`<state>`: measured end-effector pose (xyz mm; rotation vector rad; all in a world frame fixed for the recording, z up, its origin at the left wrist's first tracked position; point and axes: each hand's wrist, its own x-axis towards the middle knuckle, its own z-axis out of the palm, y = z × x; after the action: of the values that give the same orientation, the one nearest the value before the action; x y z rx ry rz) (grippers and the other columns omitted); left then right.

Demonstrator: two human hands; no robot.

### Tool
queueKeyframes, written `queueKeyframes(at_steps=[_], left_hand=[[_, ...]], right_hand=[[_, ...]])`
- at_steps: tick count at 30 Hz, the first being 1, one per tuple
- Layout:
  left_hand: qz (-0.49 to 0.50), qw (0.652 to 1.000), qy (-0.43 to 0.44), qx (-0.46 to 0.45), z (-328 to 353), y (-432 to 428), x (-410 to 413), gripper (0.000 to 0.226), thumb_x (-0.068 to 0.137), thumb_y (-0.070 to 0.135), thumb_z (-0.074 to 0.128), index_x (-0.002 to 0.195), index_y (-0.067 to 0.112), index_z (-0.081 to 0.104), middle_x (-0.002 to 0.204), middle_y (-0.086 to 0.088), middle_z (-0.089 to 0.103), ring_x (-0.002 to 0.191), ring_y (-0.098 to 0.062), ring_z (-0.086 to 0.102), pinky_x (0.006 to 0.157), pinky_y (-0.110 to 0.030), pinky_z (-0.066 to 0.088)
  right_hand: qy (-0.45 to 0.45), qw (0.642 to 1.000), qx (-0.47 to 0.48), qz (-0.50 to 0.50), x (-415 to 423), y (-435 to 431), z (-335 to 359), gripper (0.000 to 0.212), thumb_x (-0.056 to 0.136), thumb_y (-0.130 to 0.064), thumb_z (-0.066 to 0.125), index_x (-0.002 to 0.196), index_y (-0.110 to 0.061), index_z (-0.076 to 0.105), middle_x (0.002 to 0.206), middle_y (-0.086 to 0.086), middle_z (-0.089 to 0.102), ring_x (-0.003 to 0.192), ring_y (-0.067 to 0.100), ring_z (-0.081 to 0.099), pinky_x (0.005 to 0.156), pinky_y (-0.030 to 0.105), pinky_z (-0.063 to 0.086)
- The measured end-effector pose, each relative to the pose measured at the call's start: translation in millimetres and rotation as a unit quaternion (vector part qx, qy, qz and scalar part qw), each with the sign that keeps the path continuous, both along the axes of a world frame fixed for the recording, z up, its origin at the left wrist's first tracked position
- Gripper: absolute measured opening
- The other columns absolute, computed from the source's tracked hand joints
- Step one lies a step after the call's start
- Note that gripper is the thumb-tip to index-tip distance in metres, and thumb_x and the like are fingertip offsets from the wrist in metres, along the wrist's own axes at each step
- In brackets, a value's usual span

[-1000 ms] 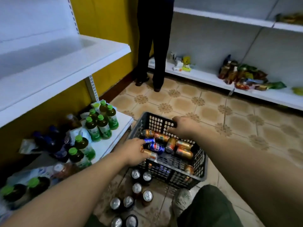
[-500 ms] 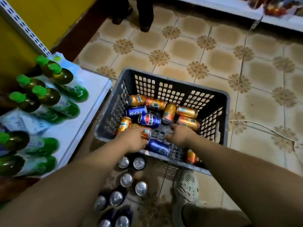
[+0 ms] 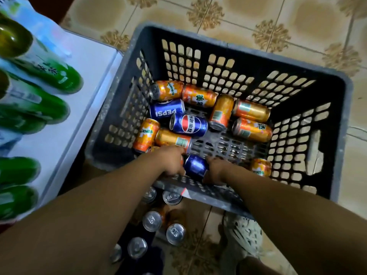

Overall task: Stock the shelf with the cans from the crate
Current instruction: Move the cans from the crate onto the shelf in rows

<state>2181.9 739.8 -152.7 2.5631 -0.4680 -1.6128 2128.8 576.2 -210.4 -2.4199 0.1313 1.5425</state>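
Note:
A dark grey lattice crate [image 3: 238, 50] stands on the tiled floor. Several orange cans [image 3: 252, 130] and blue Pepsi cans [image 3: 188, 125] lie loose on its bottom. Both my hands reach over the near wall. My right hand [image 3: 215, 170] grips the near end of a blue can [image 3: 195, 165] lying by that wall. My left hand [image 3: 172, 161] is just left of that can. Its fingers are curled over an orange can [image 3: 153, 149] of which only slivers show. The low white shelf [image 3: 79, 120] lies to the crate's left.
Green-labelled bottles [image 3: 49, 74] stand packed on the low white shelf. Several upright cans [image 3: 152, 221] stand on the floor just under the crate's near wall. My pale shoe [image 3: 244, 235] is beside them. Patterned tiles extend beyond the crate.
My view has tilted down and closer to the crate. My right hand left the far rim, came to the near wall and closed on the blue can. My left hand stayed low by the near wall.

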Motion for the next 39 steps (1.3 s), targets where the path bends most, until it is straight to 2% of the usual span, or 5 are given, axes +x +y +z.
queueKeyframes(at_steps=[12, 21, 26, 31, 39], left_hand=[[0.296, 0.947, -0.025, -0.123, 71, 15, -6, 0.064, 0.091, 0.042, 0.057, 0.144, 0.014, 0.035, 0.135, -0.006, 0.051, 0.116, -0.026, 0.054, 0.091, -0.03, 0.043], [0.595, 0.716, 0.005, -0.365, 272, 58, -31, 0.027, 0.094, 0.039, 0.051, 0.113, 0.02, 0.05, 0.098, -0.004, 0.064, 0.085, -0.02, 0.063, 0.077, -0.036, 0.051], [0.613, 0.622, -0.065, -0.483, 393, 121, -77, 0.022, 0.094, 0.021, 0.056, 0.114, 0.02, 0.046, 0.101, -0.011, 0.062, 0.082, -0.029, 0.064, 0.08, -0.051, 0.053], [0.6, 0.572, -0.214, -0.516, 491, 186, -132, 0.036, 0.09, 0.022, 0.061, 0.123, 0.014, 0.048, 0.113, -0.015, 0.063, 0.077, -0.024, 0.066, 0.052, -0.034, 0.053], [0.597, 0.514, -0.385, -0.481, 583, 304, -256, 0.041, 0.083, 0.007, 0.069, 0.111, 0.024, 0.046, 0.101, -0.006, 0.063, 0.082, -0.024, 0.065, 0.067, -0.045, 0.057]], right_hand=[[-0.195, 0.938, 0.121, -0.259, 2, -4, 114, 0.046, 0.078, -0.039, 0.07, 0.112, -0.014, 0.053, 0.103, 0.007, 0.06, 0.086, 0.023, 0.062, 0.074, 0.035, 0.053], [-0.312, 0.812, 0.326, -0.371, -7, 74, 310, 0.03, 0.083, -0.026, 0.068, 0.11, -0.018, 0.057, 0.103, 0.007, 0.065, 0.085, 0.02, 0.066, 0.075, 0.039, 0.057], [-0.342, 0.774, 0.43, -0.315, -32, 135, 424, 0.049, 0.069, -0.033, 0.067, 0.115, -0.022, 0.054, 0.109, 0.01, 0.063, 0.095, 0.024, 0.064, 0.077, 0.038, 0.056], [-0.44, 0.774, 0.438, -0.129, -70, 202, 521, 0.063, 0.061, -0.027, 0.086, 0.115, -0.026, 0.053, 0.103, 0.001, 0.064, 0.09, 0.012, 0.063, 0.08, 0.027, 0.052], [-0.439, 0.754, 0.486, 0.051, -147, 328, 607, 0.069, 0.072, -0.026, 0.081, 0.132, -0.019, 0.047, 0.113, -0.002, 0.061, 0.097, 0.013, 0.062, 0.085, 0.03, 0.052]])
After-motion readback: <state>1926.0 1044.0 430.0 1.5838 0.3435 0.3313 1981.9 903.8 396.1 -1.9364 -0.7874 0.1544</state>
